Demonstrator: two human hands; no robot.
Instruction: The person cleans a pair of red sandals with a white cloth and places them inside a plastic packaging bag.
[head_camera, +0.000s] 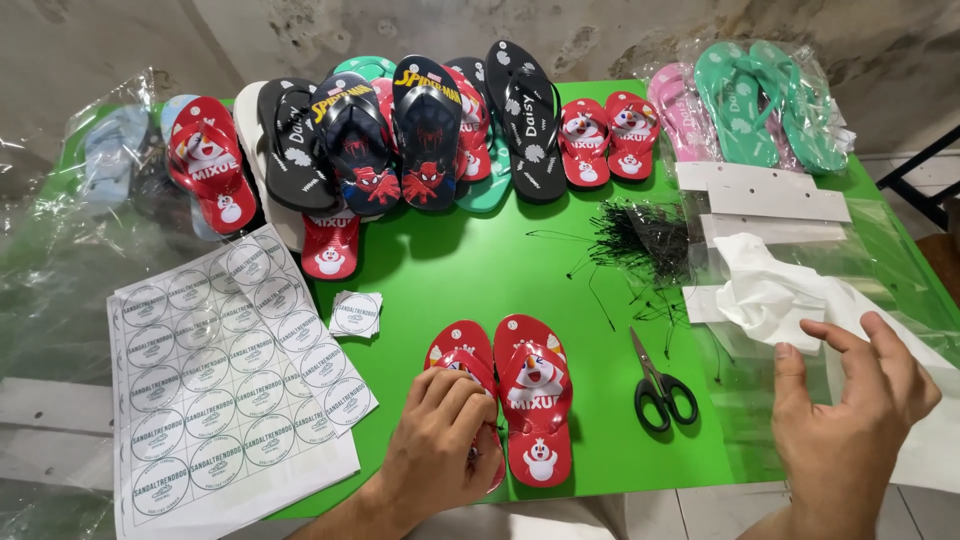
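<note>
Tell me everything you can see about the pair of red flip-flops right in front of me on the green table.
The pair of red flip-flops lies flat, side by side and touching, on the green table near its front edge, toes pointing away. Soles are glossy red, foam or rubber by the look, printed with white cartoon figures; straps are red. The left hand rests on the left sandal, covering much of it. The right one is fully visible. Black scissors lie just right, apart.

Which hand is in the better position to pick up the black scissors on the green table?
The right hand, probably. It hovers open and empty just right of the scissors, with nothing between them. The left hand rests on the left sandal of the red pair, so it is occupied.
</note>
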